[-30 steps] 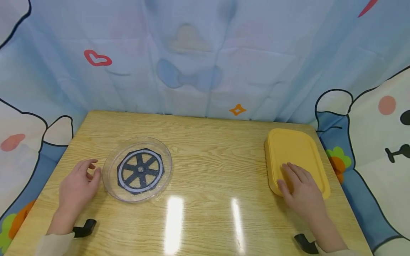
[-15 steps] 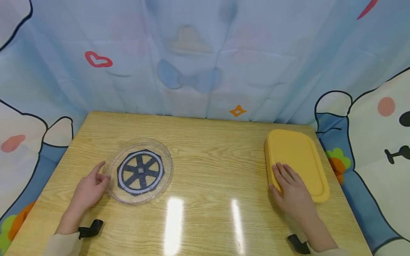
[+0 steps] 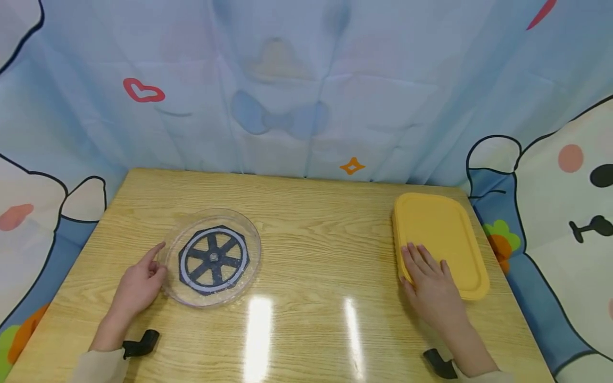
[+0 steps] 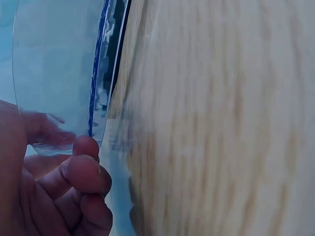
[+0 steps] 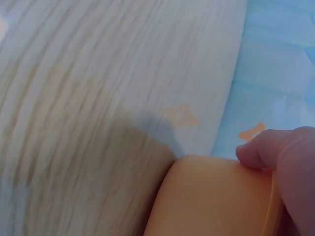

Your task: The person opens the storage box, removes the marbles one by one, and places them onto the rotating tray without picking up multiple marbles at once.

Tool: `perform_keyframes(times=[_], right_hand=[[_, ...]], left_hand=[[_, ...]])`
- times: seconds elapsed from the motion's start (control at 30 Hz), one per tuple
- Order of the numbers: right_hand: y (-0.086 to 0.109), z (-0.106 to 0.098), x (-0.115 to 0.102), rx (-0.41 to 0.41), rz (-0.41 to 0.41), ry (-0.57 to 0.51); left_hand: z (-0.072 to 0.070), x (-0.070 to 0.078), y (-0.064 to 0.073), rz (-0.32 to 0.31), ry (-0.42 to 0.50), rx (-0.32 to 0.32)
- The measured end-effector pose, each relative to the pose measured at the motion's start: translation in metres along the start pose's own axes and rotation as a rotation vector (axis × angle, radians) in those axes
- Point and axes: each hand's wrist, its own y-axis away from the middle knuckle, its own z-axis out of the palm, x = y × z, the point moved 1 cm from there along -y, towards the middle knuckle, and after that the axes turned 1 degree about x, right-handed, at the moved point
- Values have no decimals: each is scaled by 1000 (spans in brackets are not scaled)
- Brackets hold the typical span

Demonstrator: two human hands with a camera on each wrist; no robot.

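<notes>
Wood grain covers our counter (image 3: 311, 239). Flat on it, a clear round dish (image 3: 255, 255) showing a dark spoked wheel (image 3: 214, 257) sits right at our left fingers (image 3: 153, 253), index extended; whether they pinch its rim, we cannot tell. Our right fingers (image 3: 429, 259) lie outstretched on the yellow lidded box (image 3: 445, 229) beneath. We would do well to steady both gently, keeping the dish level.

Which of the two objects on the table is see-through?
The round dish nearest the left hand: the wooden table shows through it, whereas the yellow box under the right hand is opaque.
</notes>
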Motion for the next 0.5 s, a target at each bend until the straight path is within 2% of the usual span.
perform_keyframes(times=[0.23,0.5], right_hand=[[-4,-1,-11,-2,-1,53],[-7,3,-26,9,-3,63]], left_hand=[[4,1,1,-2,11,15],[10,8,0,1,44,-16]])
